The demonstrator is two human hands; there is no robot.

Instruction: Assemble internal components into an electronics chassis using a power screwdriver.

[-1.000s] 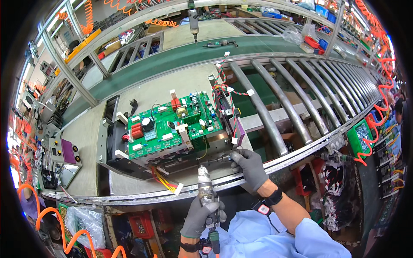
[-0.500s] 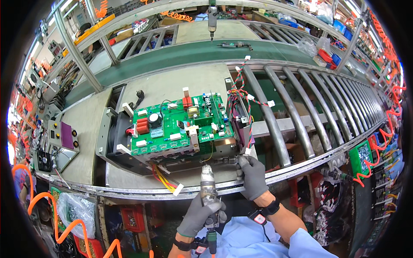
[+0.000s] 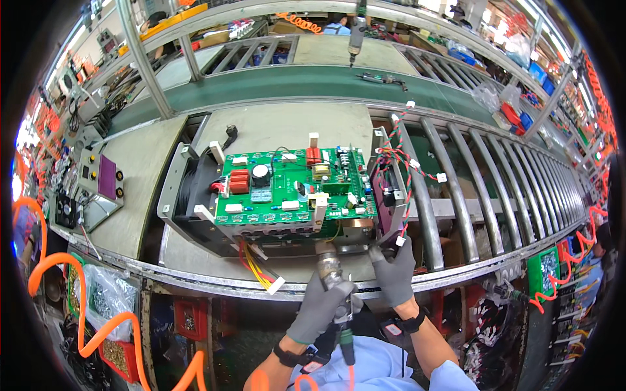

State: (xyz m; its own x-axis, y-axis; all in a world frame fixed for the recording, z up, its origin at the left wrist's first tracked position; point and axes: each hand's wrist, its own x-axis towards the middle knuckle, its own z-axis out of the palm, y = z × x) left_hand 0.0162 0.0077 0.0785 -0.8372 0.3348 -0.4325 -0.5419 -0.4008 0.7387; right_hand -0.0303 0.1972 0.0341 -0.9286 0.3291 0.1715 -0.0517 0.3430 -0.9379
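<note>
Head view: the left hand [image 3: 321, 307] has its gloved fingers [image 3: 336, 293] wrapped tight round a powered screwdriver [image 3: 331, 270], tip up against the near edge of a green circuit board [image 3: 293, 189]. The right hand [image 3: 396, 270] pinches the metal housing [image 3: 189, 195] at its near right corner. The assembly sits on the grey surface [image 3: 130, 163], beside steel rollers [image 3: 469, 195].
</note>
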